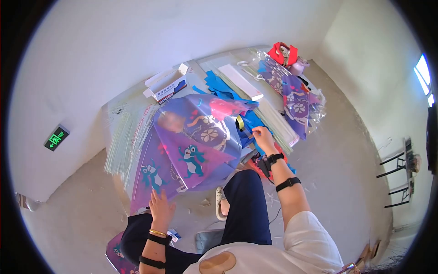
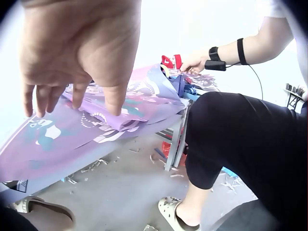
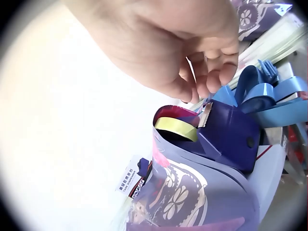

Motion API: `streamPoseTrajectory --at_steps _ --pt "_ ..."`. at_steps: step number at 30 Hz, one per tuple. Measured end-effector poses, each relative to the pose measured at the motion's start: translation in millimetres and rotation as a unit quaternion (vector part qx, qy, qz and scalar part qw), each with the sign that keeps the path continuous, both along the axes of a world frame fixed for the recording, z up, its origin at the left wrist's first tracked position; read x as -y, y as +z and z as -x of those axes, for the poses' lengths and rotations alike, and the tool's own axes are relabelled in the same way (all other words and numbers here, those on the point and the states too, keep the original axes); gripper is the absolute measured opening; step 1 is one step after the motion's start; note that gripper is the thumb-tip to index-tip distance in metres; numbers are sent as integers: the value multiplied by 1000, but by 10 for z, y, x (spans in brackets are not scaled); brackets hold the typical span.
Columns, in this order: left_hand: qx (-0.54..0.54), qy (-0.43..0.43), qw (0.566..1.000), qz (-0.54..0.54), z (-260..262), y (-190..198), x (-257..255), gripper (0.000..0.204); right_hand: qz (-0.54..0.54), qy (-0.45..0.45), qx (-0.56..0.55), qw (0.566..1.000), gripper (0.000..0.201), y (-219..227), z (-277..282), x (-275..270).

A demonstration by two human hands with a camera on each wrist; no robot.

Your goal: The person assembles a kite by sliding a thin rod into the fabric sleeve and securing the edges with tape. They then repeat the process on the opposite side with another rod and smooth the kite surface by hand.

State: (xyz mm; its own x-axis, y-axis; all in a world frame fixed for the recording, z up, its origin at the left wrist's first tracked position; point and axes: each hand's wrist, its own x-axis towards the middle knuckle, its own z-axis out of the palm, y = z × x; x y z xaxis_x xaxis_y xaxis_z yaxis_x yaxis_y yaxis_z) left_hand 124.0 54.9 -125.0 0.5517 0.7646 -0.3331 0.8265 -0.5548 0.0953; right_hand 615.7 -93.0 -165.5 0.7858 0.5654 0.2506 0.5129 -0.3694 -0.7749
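Observation:
A purple printed plastic sheet (image 1: 200, 150) with cartoon figures and white flowers lies over the table, its near right part curled up. My left hand (image 1: 161, 211) is at the sheet's near left corner, fingers spread and fairly straight; in the left wrist view the hand (image 2: 79, 53) overlaps the sheet. At the right, a dark blue tape dispenser (image 3: 228, 134) holds a yellowish tape roll (image 3: 175, 129). My right hand (image 1: 264, 139) is just above its toothed cutter (image 3: 206, 114), thumb and fingertips pinching what looks like the clear tape's end, mostly hidden by the fingers.
An open white-and-blue box (image 1: 166, 86) stands at the back. Thin clear rods (image 1: 125, 137) lie on the left. Blue ribbon strips (image 1: 223, 86), a long white box (image 1: 239, 82) and a bagged purple sheet (image 1: 296, 107) lie to the right. Scraps litter the floor (image 2: 120, 178).

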Motion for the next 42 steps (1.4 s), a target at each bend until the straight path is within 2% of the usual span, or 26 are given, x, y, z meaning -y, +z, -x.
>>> streamPoseTrajectory --at_steps 3,7,9,10,11,12,14,15,18,21,24,30,33,34,35,37,38,40,42 --pt "10 -24 1000 5 -69 70 256 78 179 1 25 984 16 89 8 -103" --pt "22 -24 999 -8 -56 59 480 78 188 -25 26 982 17 85 18 -157" --pt "16 -38 999 10 -96 60 551 77 170 3 -57 984 18 -10 -87 -179" --pt "13 -37 999 7 -158 79 588 77 166 4 -59 984 18 -105 -135 -176" --pt "33 -78 996 -8 -252 85 616 77 109 10 -103 989 20 -201 -184 -178" --pt "53 -120 991 -22 -372 114 652 76 52 16 -145 988 22 -255 -206 -172" --pt "82 -189 978 -14 -777 343 693 75 31 24 -179 983 24 -278 -207 -153" --pt "114 -225 967 -28 -993 325 701 73 11 33 -209 977 26 -272 -204 -139" --pt "173 -304 936 -47 -1763 336 691 67 24 28 -196 980 27 -138 -156 -96" --pt "173 -326 928 -57 -2536 380 693 62 7 39 -197 980 26 -112 -161 -71" --pt "161 -351 919 -76 -3081 243 700 62 11 15 -176 984 26 -153 -174 -89" --pt "99 -353 917 -160 -3546 -201 732 62 26 6 -241 970 23 -104 -161 -55" --pt "84 -351 916 -174 -3537 -212 726 64 -25 44 -252 966 23 -105 -73 302" --pt "86 -350 917 -170 -3528 -191 720 65 -55 43 -254 965 23 -78 14 527" --pt "89 -350 918 -165 -3522 -186 710 66 -11 39 -260 965 21 150 143 819" --pt "110 -351 913 -176 -3502 -240 681 67 4 43 -289 956 21 176 297 1404" --pt "130 -352 907 -189 -3484 -277 680 69 -21 80 -332 940 16 226 376 1710" --pt "121 -347 917 -156 -3468 -176 700 64 -72 86 -368 923 9 360 586 2138" --pt "113 -342 924 -127 -3457 -135 717 60 -70 52 -394 915 10 438 670 2375"
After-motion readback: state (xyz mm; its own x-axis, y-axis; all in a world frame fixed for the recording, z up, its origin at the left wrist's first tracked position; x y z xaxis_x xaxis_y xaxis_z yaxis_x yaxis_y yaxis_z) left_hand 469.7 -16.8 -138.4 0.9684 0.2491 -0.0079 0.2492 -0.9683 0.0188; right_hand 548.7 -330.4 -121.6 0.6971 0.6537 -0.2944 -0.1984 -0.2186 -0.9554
